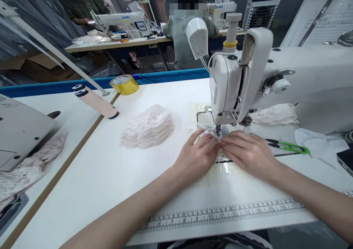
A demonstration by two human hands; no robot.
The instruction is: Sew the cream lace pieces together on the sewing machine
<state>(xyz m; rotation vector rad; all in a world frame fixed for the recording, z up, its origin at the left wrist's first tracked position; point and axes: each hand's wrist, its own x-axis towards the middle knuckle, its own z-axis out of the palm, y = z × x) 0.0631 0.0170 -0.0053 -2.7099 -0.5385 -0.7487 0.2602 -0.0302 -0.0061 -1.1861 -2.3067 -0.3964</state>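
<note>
Under the needle of the white sewing machine [224,87] lies a small piece of white lace [206,126], mostly covered by fingers. My left hand [197,153] grips it just left of the presser foot, fingers bent and closed. From the right, my right hand [250,153] pinches the lace close to the foot, its fingertips nearly meeting the left ones. A layered stack of pale lace pieces [149,127] rests on the table to the left. Thread snips [293,147] with a green handle lie just right of my right hand.
A yellow tape roll [124,84] and a pale pink thread cone [96,101] lie at the back left. More lace [275,115] sits behind the machine arm. A printed ruler [220,216] runs along the front edge. Beyond the blue-edged table, a person [184,36] sits among other sewing machines.
</note>
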